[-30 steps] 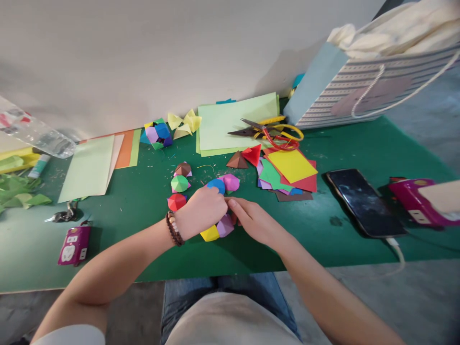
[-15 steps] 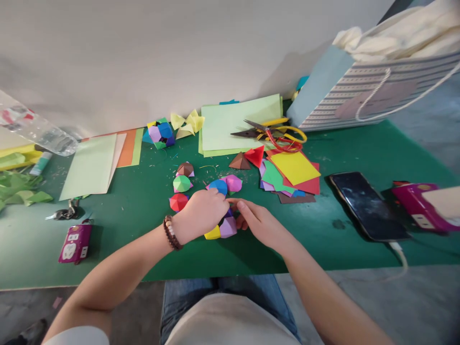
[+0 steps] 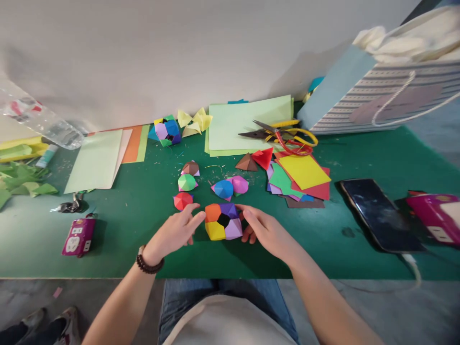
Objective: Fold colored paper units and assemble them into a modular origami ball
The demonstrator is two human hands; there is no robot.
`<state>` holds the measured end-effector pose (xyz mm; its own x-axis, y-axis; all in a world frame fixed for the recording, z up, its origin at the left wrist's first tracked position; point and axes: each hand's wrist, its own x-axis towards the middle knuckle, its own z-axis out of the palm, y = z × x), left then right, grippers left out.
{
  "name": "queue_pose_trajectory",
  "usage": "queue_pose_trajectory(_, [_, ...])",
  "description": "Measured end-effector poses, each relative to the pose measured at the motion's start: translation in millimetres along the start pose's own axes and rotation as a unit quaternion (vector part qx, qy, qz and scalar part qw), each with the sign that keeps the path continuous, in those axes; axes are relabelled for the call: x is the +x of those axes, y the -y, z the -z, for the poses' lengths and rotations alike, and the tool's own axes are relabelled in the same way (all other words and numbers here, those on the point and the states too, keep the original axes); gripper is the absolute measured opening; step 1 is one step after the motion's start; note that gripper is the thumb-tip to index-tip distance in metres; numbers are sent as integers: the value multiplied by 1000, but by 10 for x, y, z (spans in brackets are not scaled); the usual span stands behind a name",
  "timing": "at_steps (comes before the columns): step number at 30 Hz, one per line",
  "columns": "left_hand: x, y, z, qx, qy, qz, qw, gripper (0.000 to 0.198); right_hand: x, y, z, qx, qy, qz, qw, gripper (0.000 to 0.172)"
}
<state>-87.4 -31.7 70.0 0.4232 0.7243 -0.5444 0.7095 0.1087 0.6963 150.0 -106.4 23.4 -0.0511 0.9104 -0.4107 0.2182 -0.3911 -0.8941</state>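
1. Folded paper cluster (image 3: 223,221) sits flat on the green desk (image 3: 323,254), right between my two sets of fingers, with its dark central hole facing up.
2. It is almost as deep as it is wide, so it has no real long axis; if anything it runs slightly left to right, from one hand to the other.
3. My left hand (image 3: 171,235) is spread and relaxed, gripping nothing. The forefinger tip just meets the orange unit on the near-left side.
4. My right hand (image 3: 269,234) is also loose. The thumb lies along the purple top edge and the curled fingers (image 3: 247,235) rest against the lilac unit. It sits closer than the left, but it steadies the piece and does not clamp it.
5. The cluster is four crisp, matte pyramid-like units in orange, purple, lilac and yellow, all sharp creases and flat facets, light and easily crushed.
6. Just beyond my left fingertips lies a loose red unit (image 3: 182,200). Blue (image 3: 223,189) and pink (image 3: 239,184) units lie just past the cluster, apart from it.
7. Well beyond my right fingers are flat coloured paper squares (image 3: 304,171) and scissors (image 3: 283,136).
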Motion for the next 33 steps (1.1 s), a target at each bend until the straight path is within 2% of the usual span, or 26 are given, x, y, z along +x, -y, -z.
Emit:
queue_pose_trajectory(3, [-11, 41, -133, -85, 56, 25, 995, 57, 14, 54, -41, -22, 12, 12, 1000, 60])
queue_pose_trajectory(5, [-27, 26, -164, -133, 67, 21, 989, 55, -2, 81, -53, -37, 1, 31, 999, 56])
queue_pose_trajectory(8, [-87, 15, -155, -183, 39, -10, 982, 55, -55, 93, -46, -62, -12, 86, 994, 48])
queue_pose_trajectory(11, [-157, 53, -161, -212, -8, -79, 974, 52, -105, 71, -23, -74, 0, 162, 984, 43])
queue_pose_trajectory(15, [-187, 168, -268, -208, -66, -160, 963, 50, -122, 1, -15, -93, 5, 239, 967, 44])
queue_pose_trajectory(20, [-149, 358, -470, -198, -135, -227, 944, 44, -99, -103, -83, -136, -19, 257, 956, 30])
queue_pose_trajectory(22, [-151, 412, -521, -203, -137, -243, 939, 44, -94, -136, -114, -135, -23, 268, 954, 29])
queue_pose_trajectory(24, [-168, 444, -542, -201, -135, -257, 936, 49, -95, -163, -132, -137, -20, 280, 950, 36])
queue_pose_trajectory(28, [-204, 480, -525, -135, -125, -265, 947, 62, -101, -215, -140, -158, -5, 299, 941, 51])
queue_pose_trajectory(33, [-187, 541, -527, -91, -128, -275, 949, 73, -69, -278, -157, -181, -4, 313, 932, 55])
